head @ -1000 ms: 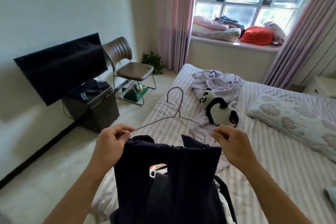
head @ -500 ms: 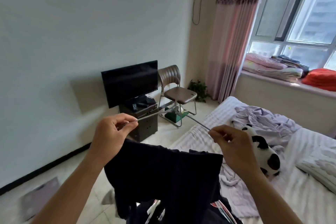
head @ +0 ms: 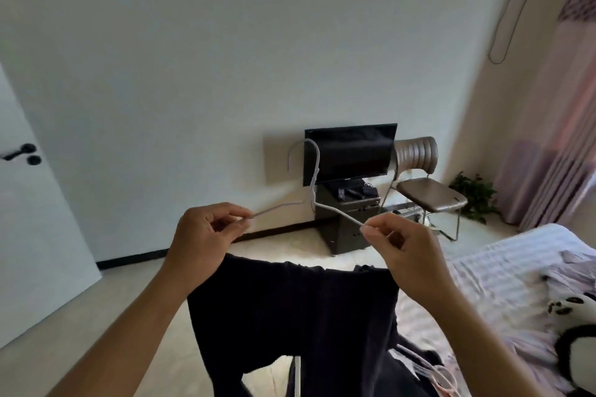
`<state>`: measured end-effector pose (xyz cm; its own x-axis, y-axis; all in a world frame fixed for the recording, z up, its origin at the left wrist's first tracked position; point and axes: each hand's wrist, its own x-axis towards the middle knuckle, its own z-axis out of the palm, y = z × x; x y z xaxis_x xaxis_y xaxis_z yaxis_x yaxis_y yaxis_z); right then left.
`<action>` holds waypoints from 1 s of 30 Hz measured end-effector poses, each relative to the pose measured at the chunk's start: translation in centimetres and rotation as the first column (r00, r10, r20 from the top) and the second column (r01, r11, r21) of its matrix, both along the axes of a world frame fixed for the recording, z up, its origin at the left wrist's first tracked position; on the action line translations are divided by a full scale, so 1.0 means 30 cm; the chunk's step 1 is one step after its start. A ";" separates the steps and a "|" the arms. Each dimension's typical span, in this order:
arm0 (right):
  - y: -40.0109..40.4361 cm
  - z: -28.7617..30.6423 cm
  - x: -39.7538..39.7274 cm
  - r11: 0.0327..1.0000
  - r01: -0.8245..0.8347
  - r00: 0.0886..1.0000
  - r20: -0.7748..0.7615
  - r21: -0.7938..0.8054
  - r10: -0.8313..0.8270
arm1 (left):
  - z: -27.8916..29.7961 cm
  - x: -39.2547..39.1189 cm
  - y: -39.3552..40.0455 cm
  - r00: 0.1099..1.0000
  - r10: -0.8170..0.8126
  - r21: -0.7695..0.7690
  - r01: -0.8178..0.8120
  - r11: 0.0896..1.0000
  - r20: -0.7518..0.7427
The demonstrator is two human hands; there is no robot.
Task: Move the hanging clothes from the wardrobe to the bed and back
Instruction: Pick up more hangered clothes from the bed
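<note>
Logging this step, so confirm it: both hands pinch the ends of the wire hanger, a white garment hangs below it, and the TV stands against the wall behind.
One detail is wrong: the garment is dark, nearly black, not white, as the head view shows. The left hand and right hand do pinch the wire hanger ends, with the TV behind.

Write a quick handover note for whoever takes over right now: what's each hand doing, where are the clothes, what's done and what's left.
Left hand pinches the left end of the wire hanger; right hand pinches the right end.
The dark garment hangs on it below both hands, over the floor beside the bed.
Done: the garment is on its hanger and lifted.
Left: carry it to the wardrobe, which is not in view, and hang it.
</note>
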<state>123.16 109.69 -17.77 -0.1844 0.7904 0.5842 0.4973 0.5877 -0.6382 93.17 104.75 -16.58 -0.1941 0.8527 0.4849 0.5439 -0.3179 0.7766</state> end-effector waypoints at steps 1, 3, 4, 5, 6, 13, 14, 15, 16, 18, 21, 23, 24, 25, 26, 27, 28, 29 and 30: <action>-0.006 0.008 -0.046 0.999 -0.032 0.999 0.005 0.003 0.032 | 0.007 -0.032 -0.038 1.000 0.024 0.008 -0.024 1.000 -0.007; -0.021 0.021 -0.137 0.997 -0.082 0.997 0.010 0.005 0.082 | 0.016 -0.101 -0.113 0.997 0.082 0.015 -0.082 0.997 -0.006; -0.030 0.028 -0.180 0.994 -0.106 0.994 0.002 0.002 0.106 | 0.021 -0.132 -0.151 0.994 0.110 0.016 -0.110 0.994 0.003; -0.042 0.036 -0.224 0.991 -0.134 0.991 -0.009 -0.005 0.134 | 0.026 -0.163 -0.190 0.991 0.135 0.018 -0.136 0.991 0.016; -0.057 0.043 -0.268 0.987 -0.162 0.987 -0.017 -0.015 0.162 | 0.031 -0.195 -0.229 0.987 0.160 0.020 -0.161 0.987 0.024; -0.227 0.084 -0.602 0.951 -0.309 0.951 0.005 -0.029 0.309 | 0.045 -0.447 -0.536 0.955 0.295 0.002 -0.295 0.955 0.029; -0.261 0.091 -0.652 0.944 -0.329 0.944 0.009 -0.021 0.329 | 0.047 -0.488 -0.588 0.948 0.315 0.006 -0.316 0.949 0.038; -0.298 0.097 -0.705 0.937 -0.348 0.937 0.010 -0.012 0.348 | 0.051 -0.530 -0.643 0.941 0.336 0.010 -0.337 0.942 0.045; -0.335 0.101 -0.756 0.931 -0.364 0.931 0.006 -0.007 0.364 | 0.054 -0.569 -0.698 0.934 0.353 0.013 -0.354 0.935 0.047; -0.409 0.106 -0.851 0.919 -0.393 0.919 -0.014 -0.004 0.393 | 0.062 -0.639 -0.804 0.924 0.379 0.021 -0.380 0.925 0.045; -0.516 0.112 -0.994 0.900 -0.435 0.899 -0.043 -0.003 0.435 | 0.069 -0.736 -0.965 0.902 0.430 0.029 -0.432 0.902 0.037; -0.589 0.116 -1.087 0.884 -0.467 0.883 -0.065 -0.012 0.465 | 0.075 -0.795 -1.069 0.882 0.470 0.039 -0.471 0.881 0.039; -0.625 0.117 -1.133 0.875 -0.484 0.873 -0.071 -0.012 0.482 | 0.077 -0.825 -1.119 0.872 0.489 0.045 -0.490 0.871 0.041; -0.660 0.118 -1.179 0.864 -0.504 0.862 -0.072 -0.011 0.502 | 0.080 -0.855 -1.170 0.860 0.508 0.050 -0.510 0.859 0.044; -0.694 0.118 -1.226 0.852 -0.524 0.850 -0.069 -0.013 0.522 | 0.081 -0.886 -1.219 0.847 0.529 0.055 -0.531 0.845 0.051; -0.728 0.117 -1.271 0.839 -0.544 0.838 -0.063 -0.016 0.542 | 0.081 -0.915 -1.266 0.832 0.552 0.058 -0.555 0.830 0.057; -0.761 0.118 -1.317 0.826 -0.563 0.826 -0.058 -0.018 0.561 | 0.082 -0.944 -1.313 0.814 0.578 0.059 -0.581 0.812 0.061; -0.794 0.119 -1.363 0.813 -0.582 0.813 -0.055 -0.018 0.580 | 0.082 -0.971 -1.357 0.794 0.605 0.058 -0.608 0.792 0.062; -0.825 0.120 -1.409 0.798 -0.603 0.797 -0.054 -0.018 0.601 | 0.083 -0.997 -1.401 0.774 0.629 0.058 -0.632 0.772 0.065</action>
